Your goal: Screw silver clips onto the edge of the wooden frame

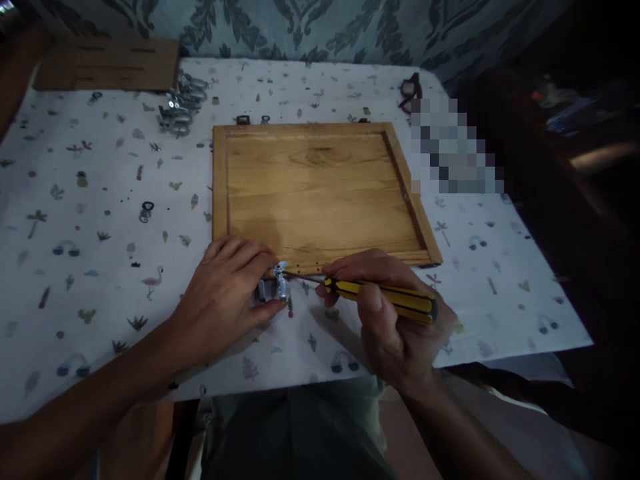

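Observation:
A framed wooden panel [310,187] lies flat on the cloth. At its near edge, toward the left corner, sits a shiny metal hinge [281,287]. My left hand [225,287] is closed on the hinge, fingers over the panel's edge and thumb below. My right hand [400,340] grips a screwdriver [410,307] with a yellow and black handle. Its shaft points left and the tip meets the hinge; whether it sits in a screw head is too small to tell. Small dark holes dot the frame's edge to the right of the hinge.
A pile of metal hinges [183,107] lies at the back left, beside a flat piece of cardboard [107,63]. Dark-framed glasses [411,93] and a blurred-out object [455,147] rest at the back right. The patterned tablecloth [100,280] covers the table.

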Tool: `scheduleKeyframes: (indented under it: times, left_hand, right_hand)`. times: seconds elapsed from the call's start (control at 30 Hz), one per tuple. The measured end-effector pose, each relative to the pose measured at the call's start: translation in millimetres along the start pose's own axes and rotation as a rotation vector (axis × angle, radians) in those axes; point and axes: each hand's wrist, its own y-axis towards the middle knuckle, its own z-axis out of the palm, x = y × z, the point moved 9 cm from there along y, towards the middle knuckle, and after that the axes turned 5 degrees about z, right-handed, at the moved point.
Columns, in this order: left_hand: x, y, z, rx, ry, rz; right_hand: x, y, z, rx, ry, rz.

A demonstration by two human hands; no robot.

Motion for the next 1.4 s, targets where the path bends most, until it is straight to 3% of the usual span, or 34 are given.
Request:
scheduleKeyframes:
  times: [0.6, 0.87, 1.27, 1.4]
  left_hand:
    - [2.2, -0.4, -0.5, -0.016, -0.024, -0.01]
    - [1.5, 0.3, 0.4, 0.0, 0.0, -0.019]
    - [4.0, 0.3, 2.5, 0.043, -0.027, -0.047]
    - [7.2, -0.5, -6.3, 0.023, -0.134, -0.058]
  right_hand:
    - [1.9, 0.1, 4.8, 0.078, -0.05, 0.075]
    - [9.5, 4.7, 9.0, 0.104, -0.085, 0.037]
    - [10.4, 5.7, 7.1, 0.086, -0.148, 0.049]
    - [11.6, 6.5, 5.9, 0.062, -0.181, 0.035]
